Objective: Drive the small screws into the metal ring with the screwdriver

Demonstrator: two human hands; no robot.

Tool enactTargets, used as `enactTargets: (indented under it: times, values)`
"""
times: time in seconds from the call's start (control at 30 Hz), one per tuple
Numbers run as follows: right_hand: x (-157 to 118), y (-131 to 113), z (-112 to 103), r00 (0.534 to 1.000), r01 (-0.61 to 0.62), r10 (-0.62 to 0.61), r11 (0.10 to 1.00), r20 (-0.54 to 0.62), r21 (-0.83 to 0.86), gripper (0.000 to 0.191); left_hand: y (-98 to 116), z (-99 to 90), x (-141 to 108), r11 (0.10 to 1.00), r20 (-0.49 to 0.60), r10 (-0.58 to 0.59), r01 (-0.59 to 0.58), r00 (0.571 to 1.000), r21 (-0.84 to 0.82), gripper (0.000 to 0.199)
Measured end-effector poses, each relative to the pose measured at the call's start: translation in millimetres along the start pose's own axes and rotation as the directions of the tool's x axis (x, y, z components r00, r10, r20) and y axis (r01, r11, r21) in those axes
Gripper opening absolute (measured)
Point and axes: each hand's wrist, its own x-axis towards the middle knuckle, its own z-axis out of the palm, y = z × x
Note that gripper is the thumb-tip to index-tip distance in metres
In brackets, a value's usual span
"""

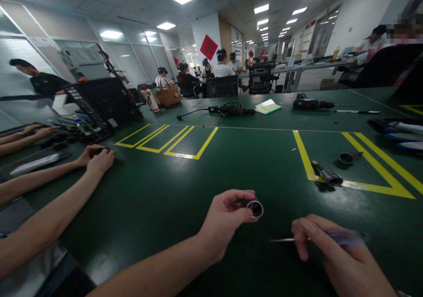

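Note:
In the middle of the head view, my left hand (pixel 226 222) is closed around a small round metal connector (pixel 255 208), its ringed open end turned toward me and dark inside. To the right, my right hand (pixel 333 248) grips a screwdriver (pixel 343 237) with a translucent purplish handle. Its thin shaft points left, toward the connector but apart from it. The handle is somewhat blurred. Beyond my right hand, a similar metal connector (pixel 330 177) lies across the yellow tape, and a second metal part (pixel 348 157) rests inside the taped area.
Yellow tape outlines (pixel 200 149) mark the green table (pixel 148 191). A power drill (pixel 312 104), a notepad (pixel 268 106) and a corded black tool (pixel 231 109) lie at the back. At left, a co-worker's hands (pixel 99 158) hold a small dark part. Blue-edged tools (pixel 403 136) lie far right.

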Motion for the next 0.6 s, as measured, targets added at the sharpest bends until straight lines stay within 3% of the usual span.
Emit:
enactTargets:
  times: [0.1,0.17,0.23,0.43,0.6]
  values:
    - [-6.0,-5.8,-2.5,0.959,0.283,-0.281,0.955,0.035,-0.093,0.028,-0.2,0.2,-1.4,1.0,0.041,0.017,-0.017,0.999,0.008,0.022]
    - [-7.0,-10.0,-1.5,0.901,0.433,-0.432,0.886,0.044,-0.164,0.011,-0.2,1.6,-2.9,1.0,0.064,0.027,-0.027,0.998,-0.004,0.021]
    - [-5.7,-12.7,1.2,0.841,0.537,-0.539,0.819,0.047,-0.204,0.012,-0.2,3.5,-4.5,0.999,0.078,0.031,-0.03,0.996,-0.013,0.022]
    - [-1.0,-16.2,7.8,0.775,0.619,-0.629,0.737,0.058,-0.273,0.022,-1.7,7.0,-5.5,0.999,0.071,0.047,-0.048,0.996,0.019,0.018]
    - [-0.6,-16.9,7.3,0.719,0.684,-0.685,0.669,0.114,-0.291,0.021,-4.9,5.8,-4.1,0.986,0.095,0.122,-0.131,0.988,0.099,0.018]
